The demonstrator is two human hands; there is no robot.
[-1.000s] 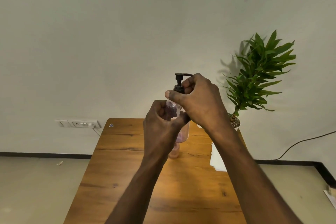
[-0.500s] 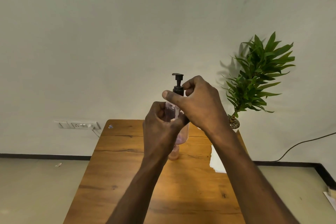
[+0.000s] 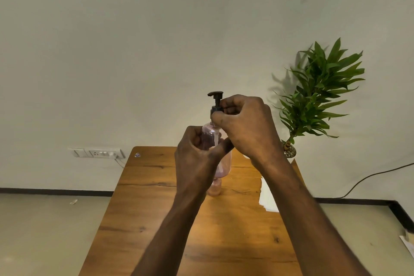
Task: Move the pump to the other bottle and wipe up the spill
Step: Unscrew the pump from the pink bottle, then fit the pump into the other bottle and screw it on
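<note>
I held the bottle [image 3: 212,135] above the table [image 3: 156,197] in my curled left hand [image 3: 197,159] while my right hand [image 3: 244,127] pinched the pump [image 3: 216,102] collar, apparently mid-twist; second bottle [image 3: 215,187] stood beyond, and wiping with the paper [image 3: 267,199] remained undone.

A single head-worn wide-angle view looks forward and slightly down along the desk [image 3: 156,219], close above the raised forearms, facing the far wall [image 3: 156,51].

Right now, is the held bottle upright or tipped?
Upright. The pink bottle stands vertical in the left hand, lifted off the table, pump on top, right hand gripping its collar.
</note>
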